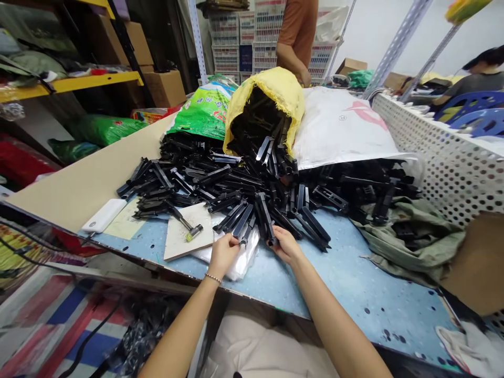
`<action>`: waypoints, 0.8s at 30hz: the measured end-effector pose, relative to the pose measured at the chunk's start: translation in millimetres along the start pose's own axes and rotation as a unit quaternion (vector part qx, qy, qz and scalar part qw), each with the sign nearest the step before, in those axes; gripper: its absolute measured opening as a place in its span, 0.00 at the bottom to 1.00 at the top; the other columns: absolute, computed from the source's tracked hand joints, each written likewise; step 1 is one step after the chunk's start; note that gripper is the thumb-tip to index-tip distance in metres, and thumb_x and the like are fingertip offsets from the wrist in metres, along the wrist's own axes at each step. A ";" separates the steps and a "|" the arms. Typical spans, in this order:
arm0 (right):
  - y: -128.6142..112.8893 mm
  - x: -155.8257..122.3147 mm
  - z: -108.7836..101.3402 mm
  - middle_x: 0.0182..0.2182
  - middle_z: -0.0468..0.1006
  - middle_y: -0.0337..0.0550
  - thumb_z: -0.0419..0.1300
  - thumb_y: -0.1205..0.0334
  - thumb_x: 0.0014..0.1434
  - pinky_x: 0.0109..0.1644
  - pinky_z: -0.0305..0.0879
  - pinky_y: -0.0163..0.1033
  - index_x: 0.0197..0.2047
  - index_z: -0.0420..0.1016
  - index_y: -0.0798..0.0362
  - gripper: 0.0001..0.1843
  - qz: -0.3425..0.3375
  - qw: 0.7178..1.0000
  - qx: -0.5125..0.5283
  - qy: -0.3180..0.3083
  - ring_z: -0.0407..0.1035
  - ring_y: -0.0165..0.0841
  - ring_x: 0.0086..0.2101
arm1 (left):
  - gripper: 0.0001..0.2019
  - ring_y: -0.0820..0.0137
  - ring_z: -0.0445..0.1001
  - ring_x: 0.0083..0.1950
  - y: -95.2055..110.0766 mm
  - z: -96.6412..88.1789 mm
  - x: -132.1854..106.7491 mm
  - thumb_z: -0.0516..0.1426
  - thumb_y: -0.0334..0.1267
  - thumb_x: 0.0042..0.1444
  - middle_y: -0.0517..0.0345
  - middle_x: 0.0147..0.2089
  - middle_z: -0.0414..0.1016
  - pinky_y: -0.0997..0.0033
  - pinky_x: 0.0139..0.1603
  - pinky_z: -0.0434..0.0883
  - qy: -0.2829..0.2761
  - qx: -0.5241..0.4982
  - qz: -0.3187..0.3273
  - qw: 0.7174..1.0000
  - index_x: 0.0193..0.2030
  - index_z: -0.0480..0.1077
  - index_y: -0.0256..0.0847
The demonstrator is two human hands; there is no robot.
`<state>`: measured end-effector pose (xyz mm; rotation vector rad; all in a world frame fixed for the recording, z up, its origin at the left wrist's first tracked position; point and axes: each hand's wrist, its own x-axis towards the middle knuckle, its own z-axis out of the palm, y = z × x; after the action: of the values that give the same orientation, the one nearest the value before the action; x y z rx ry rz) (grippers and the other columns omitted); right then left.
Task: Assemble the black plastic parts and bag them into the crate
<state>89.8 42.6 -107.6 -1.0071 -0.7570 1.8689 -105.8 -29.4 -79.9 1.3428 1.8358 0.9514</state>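
A heap of long, narrow black plastic parts (220,178) spreads over the blue tabletop in front of me. My left hand (223,255), with a beaded bracelet at the wrist, is closed, its fingertips at the near ends of some parts; what they pinch is hidden. My right hand (286,245) grips the near end of one black channel-shaped part (264,216), which points away from me. Between and under my hands lie clear plastic bags (240,265). Left of them, a small hammer (189,224) rests on a pale square board (179,236).
Black parts spill from a yellow sack (293,86), between a green bag (200,113) and a white sack (338,126). A white power bank-like box (104,215) lies left. Green cloth (421,262) and a perforated white panel (444,168) stand right. Two people are beyond.
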 end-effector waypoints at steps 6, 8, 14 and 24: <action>-24.5 2.1 -13.3 0.23 0.77 0.40 0.69 0.63 0.43 0.24 0.61 0.31 0.28 0.76 0.55 0.09 0.018 0.999 -0.019 -0.028 0.65 0.27 0.22 | 0.06 0.69 0.71 0.32 21.9 -4.2 6.9 0.57 0.25 0.42 0.61 0.26 0.72 0.71 0.38 0.66 -0.038 0.078 0.059 0.995 0.21 0.67 0.41; -29.9 -1.1 -15.3 0.23 0.77 0.41 0.69 0.62 0.43 0.24 0.60 0.31 0.28 0.76 0.55 0.09 0.020 0.999 -0.028 -0.034 0.65 0.27 0.22 | 0.05 0.66 0.72 0.38 30.3 -10.1 9.0 0.58 0.28 0.43 0.58 0.32 0.73 0.67 0.43 0.67 -0.019 0.099 0.075 0.992 0.27 0.69 0.41; -27.8 -23.2 -22.1 0.25 0.78 0.40 0.70 0.61 0.43 0.25 0.61 0.31 0.32 0.77 0.55 0.12 0.011 0.998 -0.046 -0.035 0.67 0.27 0.23 | 0.45 0.41 0.54 0.64 51.0 5.2 23.2 0.63 0.55 0.43 0.31 0.66 0.54 0.45 0.59 0.54 0.107 0.302 0.128 0.939 0.64 0.54 0.37; -53.7 -15.2 -51.4 0.25 0.78 0.36 0.71 0.60 0.42 0.24 0.60 0.30 0.34 0.77 0.53 0.15 -0.030 0.998 -0.050 0.011 0.67 0.25 0.22 | 0.45 0.48 0.71 0.51 71.7 18.0 87.0 0.62 0.36 0.44 0.34 0.64 0.55 0.53 0.50 0.63 0.019 0.436 0.164 0.885 0.69 0.47 0.48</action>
<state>160.2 58.7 -84.5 -1.0553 -0.8658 1.7812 -78.2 72.4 -36.0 2.2279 2.2109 0.2529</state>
